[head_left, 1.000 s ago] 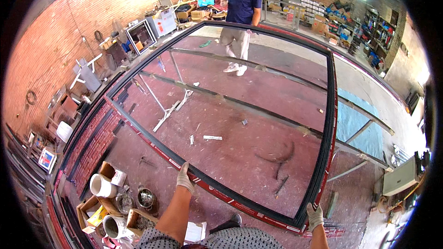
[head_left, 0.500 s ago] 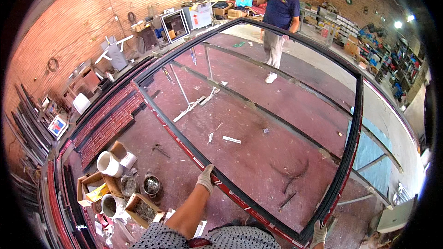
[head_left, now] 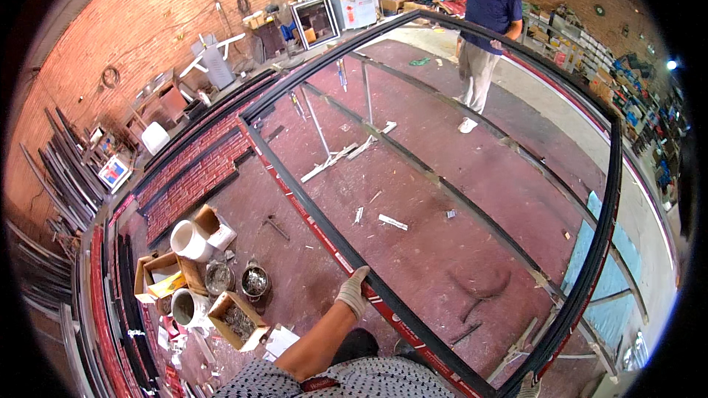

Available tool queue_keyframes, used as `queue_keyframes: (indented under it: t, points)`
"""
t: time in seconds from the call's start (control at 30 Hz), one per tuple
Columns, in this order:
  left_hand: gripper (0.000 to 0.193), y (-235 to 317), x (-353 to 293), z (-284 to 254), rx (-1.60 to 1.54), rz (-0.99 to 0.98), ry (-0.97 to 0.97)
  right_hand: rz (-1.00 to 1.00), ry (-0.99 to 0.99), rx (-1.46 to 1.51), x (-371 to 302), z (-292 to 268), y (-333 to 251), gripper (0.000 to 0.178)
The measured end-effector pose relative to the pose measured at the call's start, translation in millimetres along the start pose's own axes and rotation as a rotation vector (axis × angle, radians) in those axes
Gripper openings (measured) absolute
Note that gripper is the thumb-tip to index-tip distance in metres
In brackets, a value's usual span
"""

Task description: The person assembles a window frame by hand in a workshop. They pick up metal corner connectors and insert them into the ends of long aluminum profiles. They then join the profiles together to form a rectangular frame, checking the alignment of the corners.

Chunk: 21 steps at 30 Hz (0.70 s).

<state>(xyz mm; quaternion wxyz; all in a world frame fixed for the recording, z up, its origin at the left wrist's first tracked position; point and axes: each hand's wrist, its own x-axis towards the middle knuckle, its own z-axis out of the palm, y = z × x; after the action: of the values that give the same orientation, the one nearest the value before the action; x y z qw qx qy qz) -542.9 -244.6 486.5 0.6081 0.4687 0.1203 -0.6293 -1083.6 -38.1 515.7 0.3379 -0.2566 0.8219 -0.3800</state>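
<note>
A large rectangular window frame (head_left: 324,222), black with red film along its outer sides, spans the middle of the view. My left hand (head_left: 353,292), in a pale glove, is wrapped round its near-left side. At the near right corner only part of my gloved right hand (head_left: 529,385) shows at the lower edge, against the frame; its fingers are mostly hidden. Across from me, a person in a dark blue shirt (head_left: 493,9) has one hand (head_left: 497,45) on the frame's far side and the other raised near the head. Metal rails of a stand (head_left: 435,177) show through the opening.
Buckets (head_left: 190,240) and cardboard boxes (head_left: 237,321) of small parts sit on the floor at my left, near a hammer (head_left: 277,226). Red-wrapped profiles (head_left: 195,186) lie beyond them. A light blue sheet (head_left: 601,265) lies at right. Shelving with stock lines the far right.
The whole scene has shifted rightward in the picture as my view turned. My left hand keeps its grip on the frame. Less of my right hand shows now.
</note>
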Motion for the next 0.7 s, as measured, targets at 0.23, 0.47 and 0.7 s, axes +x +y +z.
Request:
queue_keyframes:
  t: [0.23, 0.47, 0.7]
  points:
    - [0.026, 38, 19, 15, 0.022, -0.139, -0.120, -0.202, 0.197, -0.388, 19, 8, -22, 0.054]
    - [0.036, 118, 66, 26, 0.093, -0.249, -0.285, -0.389, 0.612, -0.762, 21, 73, -38, 0.054]
    - [0.041, 223, 88, 54, 0.119, -0.243, -0.308, -0.298, 0.311, 0.025, -8, 163, -122, 0.050]
